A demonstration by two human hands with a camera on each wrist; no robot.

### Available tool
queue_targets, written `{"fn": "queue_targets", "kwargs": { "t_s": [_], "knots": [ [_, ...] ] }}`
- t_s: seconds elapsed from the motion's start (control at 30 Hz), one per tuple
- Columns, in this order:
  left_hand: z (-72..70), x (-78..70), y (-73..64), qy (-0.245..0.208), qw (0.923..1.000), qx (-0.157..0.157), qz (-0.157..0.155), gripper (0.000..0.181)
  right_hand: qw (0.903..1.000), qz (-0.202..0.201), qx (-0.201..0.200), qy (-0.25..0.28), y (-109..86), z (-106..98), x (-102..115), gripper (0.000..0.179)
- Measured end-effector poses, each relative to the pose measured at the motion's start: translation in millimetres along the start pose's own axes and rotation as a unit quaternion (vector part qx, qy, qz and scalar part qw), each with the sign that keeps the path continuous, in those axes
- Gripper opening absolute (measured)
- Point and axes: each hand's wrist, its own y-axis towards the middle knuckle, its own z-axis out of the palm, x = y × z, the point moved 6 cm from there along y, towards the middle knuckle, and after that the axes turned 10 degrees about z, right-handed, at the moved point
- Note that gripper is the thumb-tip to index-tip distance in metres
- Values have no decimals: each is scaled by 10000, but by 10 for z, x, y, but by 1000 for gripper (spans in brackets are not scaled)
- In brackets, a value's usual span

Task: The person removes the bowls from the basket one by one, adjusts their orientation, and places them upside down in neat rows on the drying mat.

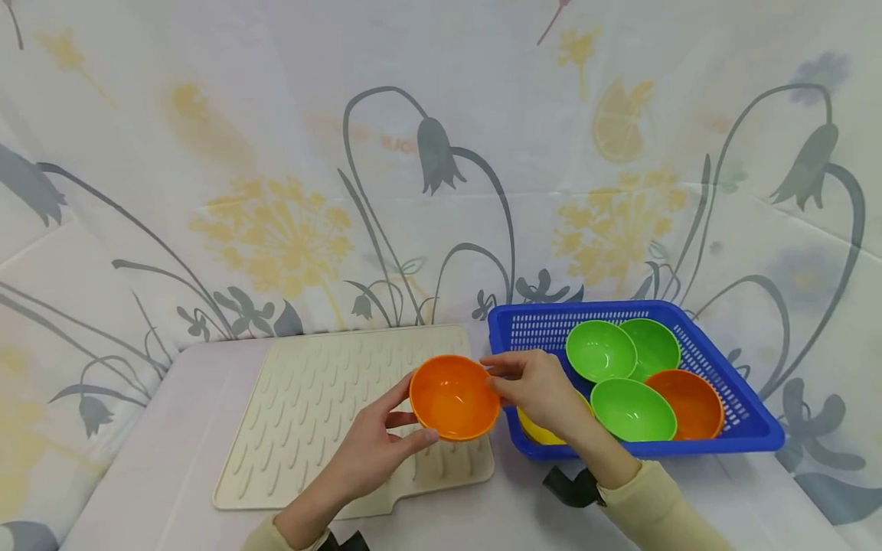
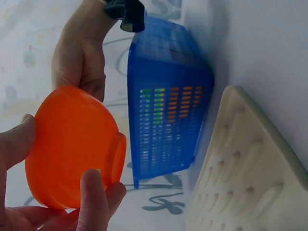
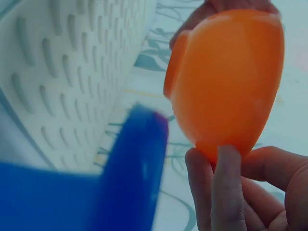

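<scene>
An orange bowl (image 1: 455, 398) is held up between both hands, its inside facing the head camera. My left hand (image 1: 375, 444) grips its left side, thumb near the lower rim and fingers round the outside. At the right rim, my right hand (image 1: 544, 390) pinches the same bowl between thumb and fingers. The left wrist view shows the bowl's outer wall and foot ring (image 2: 77, 149) tilted on its side. Below and left of the bowl lies a cream drying mat (image 1: 310, 413) with raised ridges.
A blue perforated basket (image 1: 751, 436) stands on the right, holding several green bowls (image 1: 634, 409), another orange bowl (image 1: 696, 405) and a yellow bowl (image 1: 537, 428) partly behind the right hand. A flower-printed cloth (image 1: 441, 229) hangs behind the white table surface (image 1: 172, 451).
</scene>
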Motion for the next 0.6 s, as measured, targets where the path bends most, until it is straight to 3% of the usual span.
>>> {"fn": "queue_targets", "kwargs": {
  "t_s": [0.27,0.43,0.6],
  "knots": [
    [-132,18,-4,-311,9993,59,192,82,9991,-378,-201,12,-98,122,50,36],
    [-209,-12,-26,74,9975,138,689,83,9959,-777,-442,-144,-164,226,36,41],
    [-269,-60,-42,557,9907,274,1215,84,9919,-1090,-653,-92,-191,335,-6,42]
  ]
}}
